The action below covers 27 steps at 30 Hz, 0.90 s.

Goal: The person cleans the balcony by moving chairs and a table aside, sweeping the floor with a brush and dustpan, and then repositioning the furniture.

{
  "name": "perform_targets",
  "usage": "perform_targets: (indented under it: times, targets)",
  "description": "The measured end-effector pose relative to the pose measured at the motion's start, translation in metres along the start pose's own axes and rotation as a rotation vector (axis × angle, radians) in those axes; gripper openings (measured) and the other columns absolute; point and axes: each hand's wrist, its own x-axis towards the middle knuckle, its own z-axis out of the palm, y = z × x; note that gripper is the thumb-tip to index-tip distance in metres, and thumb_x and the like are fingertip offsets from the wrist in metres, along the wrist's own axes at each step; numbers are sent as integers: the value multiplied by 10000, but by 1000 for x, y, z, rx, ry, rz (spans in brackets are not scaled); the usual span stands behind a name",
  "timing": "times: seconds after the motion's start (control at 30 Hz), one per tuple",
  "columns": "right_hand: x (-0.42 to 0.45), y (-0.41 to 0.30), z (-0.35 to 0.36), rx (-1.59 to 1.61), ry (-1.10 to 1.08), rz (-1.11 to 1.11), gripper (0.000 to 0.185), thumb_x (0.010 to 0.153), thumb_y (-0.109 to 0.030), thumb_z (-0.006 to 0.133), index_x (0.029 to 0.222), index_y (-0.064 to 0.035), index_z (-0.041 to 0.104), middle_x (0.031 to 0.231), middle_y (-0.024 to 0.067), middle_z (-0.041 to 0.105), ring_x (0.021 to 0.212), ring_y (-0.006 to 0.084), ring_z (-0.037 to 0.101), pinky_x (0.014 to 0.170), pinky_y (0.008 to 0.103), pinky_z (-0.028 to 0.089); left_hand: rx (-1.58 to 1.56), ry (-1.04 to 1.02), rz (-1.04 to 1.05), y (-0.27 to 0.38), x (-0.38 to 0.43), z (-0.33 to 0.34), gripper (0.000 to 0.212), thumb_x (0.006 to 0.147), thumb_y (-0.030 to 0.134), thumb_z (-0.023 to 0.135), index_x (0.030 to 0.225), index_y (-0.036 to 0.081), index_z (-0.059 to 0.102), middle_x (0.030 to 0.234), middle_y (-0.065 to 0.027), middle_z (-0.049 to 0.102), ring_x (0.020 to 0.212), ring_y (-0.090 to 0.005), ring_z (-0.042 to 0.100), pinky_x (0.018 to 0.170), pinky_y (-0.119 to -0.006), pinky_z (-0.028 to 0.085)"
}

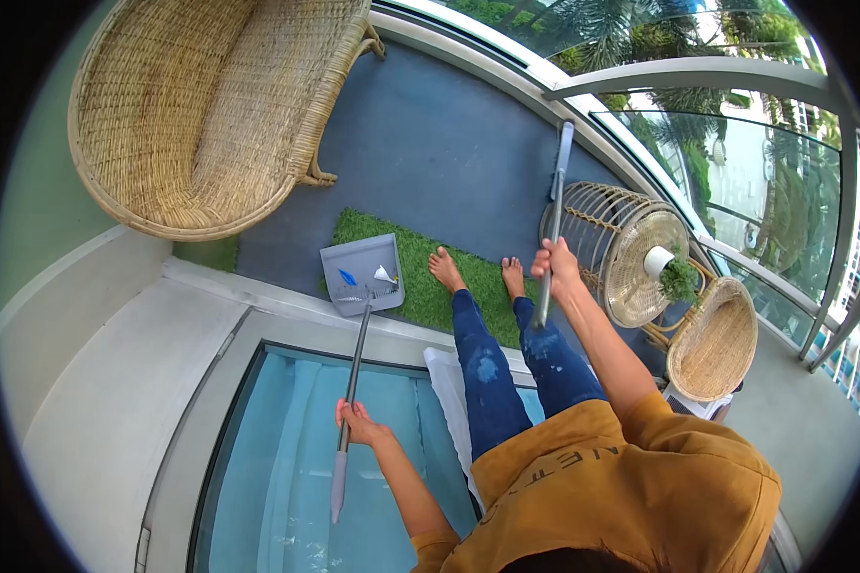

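Note:
My left hand (359, 422) grips the grey handle (356, 358) of a long-handled dustpan (333, 265). The pan rests over the edge of a strip of artificial grass (419, 240). Inside it lie a blue scrap (347, 277) and a crumpled white scrap (383, 274), near comb-like teeth. My right hand (557, 266) is closed around the stick (557, 215) of a broom. Its narrow grey head (563, 154) is raised towards the balcony's railing side; whether it touches the floor I cannot tell.
A large wicker seat (186, 122) stands at upper left. To the right are a round rattan table (631, 301) with a potted plant (677, 279) and a wicker chair (713, 344). A glass railing (767, 193) bounds the grey floor (437, 136). A glass door (315, 458) is behind me.

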Motion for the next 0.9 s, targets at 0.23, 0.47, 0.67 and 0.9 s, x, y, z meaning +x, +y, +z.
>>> perform_targets:
  times: [0.23,0.47,0.67,0.9]
  targets:
    - [108,-30,211,233,318,128,104,808,-76,466,825,-45,368,608,57,441,434,185,453,380,351,364,-22,-27,35,-2,-10,30,172,761,116,525,917,46,546,920,-82,543,826,-178,509,738,-274,437]
    - [-12,2,3,-733,-187,-149,630,814,-29,421,1372,-139,148,511,11,402,352,100,365,315,252,328,-67,80,22,2,2,15,159,739,117,545,889,69,559,933,-60,551,831,-170,526,724,-269,440]
    - [88,15,23,-1106,124,-495,616,802,-68,459,1359,-113,200,559,38,503,414,118,476,331,256,376,-73,31,13,-3,-17,31,174,734,102,545,902,55,557,937,-62,546,829,-175,524,721,-271,438]
    - [28,-31,34,-1278,-163,-526,621,781,-87,486,1349,-117,237,568,106,551,418,181,531,386,294,434,-66,48,-16,3,-11,13,183,751,106,549,922,39,553,962,-80,547,852,-190,526,754,-280,446]
